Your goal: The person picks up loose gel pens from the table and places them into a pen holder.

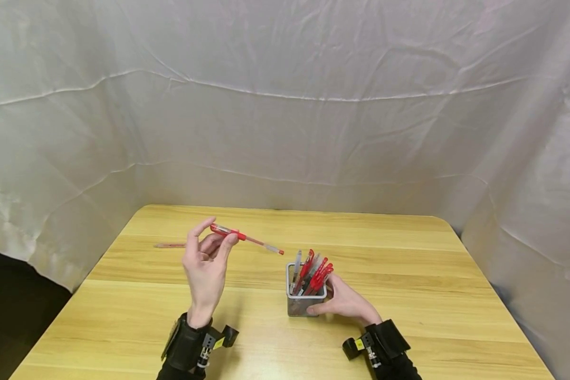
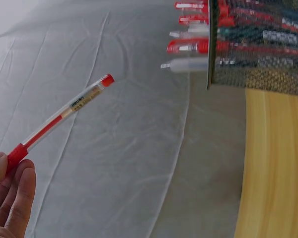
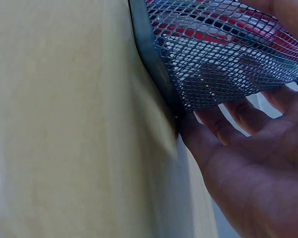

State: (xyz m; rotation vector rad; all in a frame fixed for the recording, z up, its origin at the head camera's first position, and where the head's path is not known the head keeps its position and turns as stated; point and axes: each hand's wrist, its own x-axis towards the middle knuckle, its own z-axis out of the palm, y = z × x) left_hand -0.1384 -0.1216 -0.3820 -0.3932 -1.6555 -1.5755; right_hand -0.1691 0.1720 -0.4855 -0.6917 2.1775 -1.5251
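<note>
My left hand (image 1: 206, 272) pinches a red gel pen (image 1: 228, 232) between thumb and fingers, above the table. The pen's clear barrel (image 2: 64, 113) slants toward the pen holder, its red end cap pointing that way. A square mesh pen holder (image 1: 306, 306) stands on the table to the right of that hand. Several pens (image 1: 315, 274), red-capped and clear, stand tilted inside it. My right hand (image 1: 344, 298) grips the holder from its right side, the thumb along the near face. In the right wrist view its fingers (image 3: 218, 124) curl round the mesh (image 3: 203, 74).
Another thin red pen (image 1: 168, 245) lies on the wooden table (image 1: 408, 264) behind and left of my left hand, partly hidden by it. A pale cloth curtain (image 1: 290, 132) hangs around the table's back and sides.
</note>
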